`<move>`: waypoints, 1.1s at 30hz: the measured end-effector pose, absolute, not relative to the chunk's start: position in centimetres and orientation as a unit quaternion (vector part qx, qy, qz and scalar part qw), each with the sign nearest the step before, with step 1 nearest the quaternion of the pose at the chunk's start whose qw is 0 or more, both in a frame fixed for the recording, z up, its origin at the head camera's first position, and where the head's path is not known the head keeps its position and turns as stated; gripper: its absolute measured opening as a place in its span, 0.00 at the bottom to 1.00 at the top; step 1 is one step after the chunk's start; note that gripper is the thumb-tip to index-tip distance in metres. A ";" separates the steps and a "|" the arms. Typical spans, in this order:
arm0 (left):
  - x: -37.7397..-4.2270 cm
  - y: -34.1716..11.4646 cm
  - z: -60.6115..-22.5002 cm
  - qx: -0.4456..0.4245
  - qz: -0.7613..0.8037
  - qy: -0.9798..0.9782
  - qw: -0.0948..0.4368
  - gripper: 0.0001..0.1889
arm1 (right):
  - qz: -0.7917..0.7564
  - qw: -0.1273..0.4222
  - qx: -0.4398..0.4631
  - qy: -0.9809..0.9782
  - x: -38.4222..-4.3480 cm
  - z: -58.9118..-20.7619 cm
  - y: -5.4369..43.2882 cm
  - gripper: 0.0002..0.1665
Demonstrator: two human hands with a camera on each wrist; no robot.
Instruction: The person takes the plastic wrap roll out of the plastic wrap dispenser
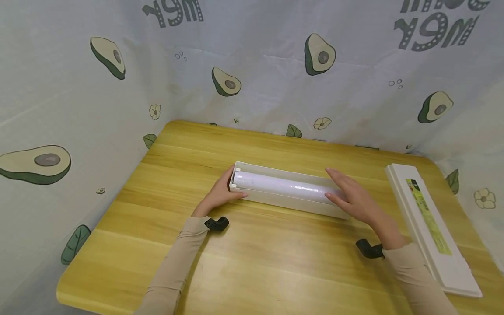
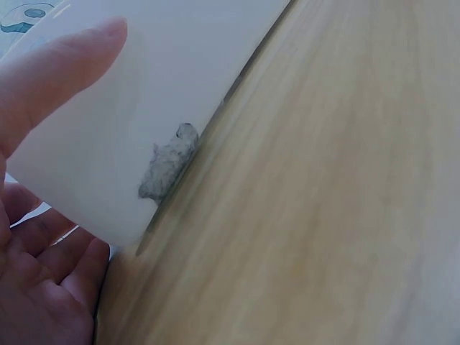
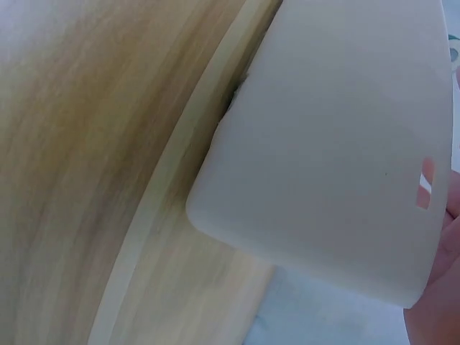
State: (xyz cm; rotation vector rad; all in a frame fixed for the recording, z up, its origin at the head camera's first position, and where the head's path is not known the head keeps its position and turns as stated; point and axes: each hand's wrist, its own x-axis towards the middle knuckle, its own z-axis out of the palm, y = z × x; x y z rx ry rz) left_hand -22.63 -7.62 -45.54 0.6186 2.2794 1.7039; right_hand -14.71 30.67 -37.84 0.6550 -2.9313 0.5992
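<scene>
A long white open-topped box (image 1: 291,208) lies across the table, with a shiny roll of plastic film (image 1: 281,183) inside it. My left hand (image 1: 218,191) grips the box's left end, thumb along the front wall and the other fingers round the end. In the left wrist view, a rough grey patch (image 2: 170,164) marks the box wall (image 2: 144,93) low down. My right hand (image 1: 356,199) is spread at the right end, its thumb over the roll and its fingers near the back wall. The right wrist view shows the box's plain wall (image 3: 323,158) with a small slot (image 3: 425,184).
To the right, a long white lid (image 1: 437,236) with a green and yellow label (image 1: 427,214) lies on the wooden table (image 1: 275,267). Behind stands a pale curtain (image 1: 267,52) printed with avocados. Small black wrist devices (image 1: 217,224) are at both sleeves.
</scene>
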 end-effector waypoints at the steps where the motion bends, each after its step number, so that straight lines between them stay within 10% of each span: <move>1: -22.6 -7.6 -45.4 0.211 0.582 0.777 0.116 0.54 | 0.195 0.039 0.214 -0.956 -14.7 -37.9 30.6 0.41; 33: -22.5 -7.5 -45.2 0.218 0.592 0.767 0.120 0.53 | 0.201 0.048 0.254 -0.945 -14.8 -39.1 28.3 0.42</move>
